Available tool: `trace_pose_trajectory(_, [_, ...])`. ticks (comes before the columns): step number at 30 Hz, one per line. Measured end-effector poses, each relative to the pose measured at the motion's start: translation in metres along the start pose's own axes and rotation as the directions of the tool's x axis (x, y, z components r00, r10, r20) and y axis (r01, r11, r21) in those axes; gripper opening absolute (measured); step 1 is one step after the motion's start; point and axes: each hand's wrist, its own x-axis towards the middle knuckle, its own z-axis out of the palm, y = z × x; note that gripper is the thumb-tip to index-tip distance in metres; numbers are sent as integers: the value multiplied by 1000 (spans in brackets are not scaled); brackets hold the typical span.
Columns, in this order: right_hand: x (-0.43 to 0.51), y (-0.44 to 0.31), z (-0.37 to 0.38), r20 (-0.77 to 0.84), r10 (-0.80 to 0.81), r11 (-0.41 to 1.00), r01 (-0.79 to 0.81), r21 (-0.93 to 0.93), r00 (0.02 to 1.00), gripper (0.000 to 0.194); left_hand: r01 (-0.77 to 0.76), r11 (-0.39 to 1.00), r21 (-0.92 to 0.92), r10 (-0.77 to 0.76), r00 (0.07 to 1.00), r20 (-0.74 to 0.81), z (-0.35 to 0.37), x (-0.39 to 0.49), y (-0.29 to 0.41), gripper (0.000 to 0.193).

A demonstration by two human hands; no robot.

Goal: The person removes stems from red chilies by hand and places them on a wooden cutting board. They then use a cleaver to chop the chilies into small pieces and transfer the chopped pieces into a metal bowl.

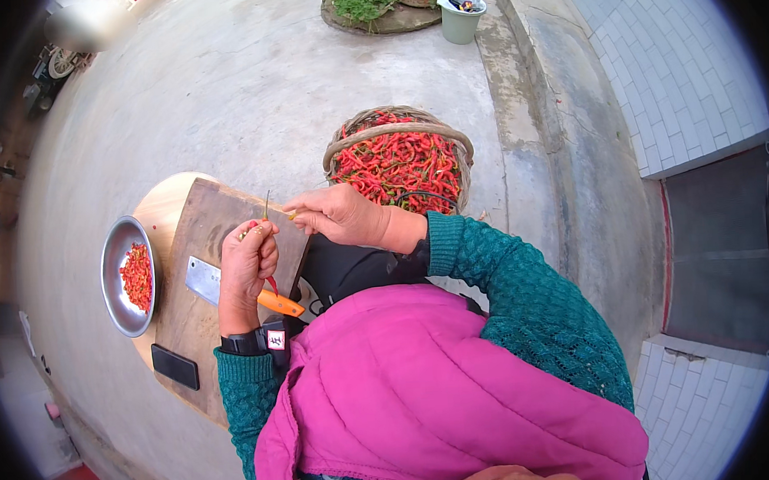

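Observation:
My left hand (250, 257) is closed around red chili peppers (272, 284); one pepper's tip pokes out below the fist, and a green stem rises above it. Close by on the right, my right hand (331, 213) pinches a small yellowish piece (293, 215), perhaps a chili stem. Under my left hand, a cleaver (204, 279) with an orange handle lies on a wooden cutting board (186, 315). A metal bowl (111, 274) of chopped red chili (137, 278) stands left of the board. Beyond my right hand is a wicker basket (395, 128) full of red chilies (400, 161).
A dark phone (175, 367) lies on the board's near left corner. The board rests on a round wooden table (154, 196). Farther off on the concrete floor stand a lined bin (460, 30) and a planter (392, 21) with green plants. A tiled wall (670, 81) is at the right.

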Motion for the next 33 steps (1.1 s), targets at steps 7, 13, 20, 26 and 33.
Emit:
trace_pose_trajectory(7, [18,-15,0,129,428,690,-416,592,894,23,-145,978,-151,162,980,114,2,-13,-1,22])
trace_pose_trajectory(13, [23,-17,17,39,345,768,-306,563,938,18,-159,962,-223,190,974,125,-1,-20,3,29])
trace_pose_trajectory(20, [26,-24,30,-104,300,913,-254,321,948,11,-140,958,-251,174,977,122,-4,-18,-3,31])
trace_pose_trajectory(26, [28,-22,35,-119,100,985,-81,154,988,9,-99,955,-280,130,987,94,-3,-17,-5,27])
trace_pose_trajectory(33, [26,-17,34,-106,-122,978,100,-185,987,14,-90,957,-276,117,990,85,-4,-15,-6,20])
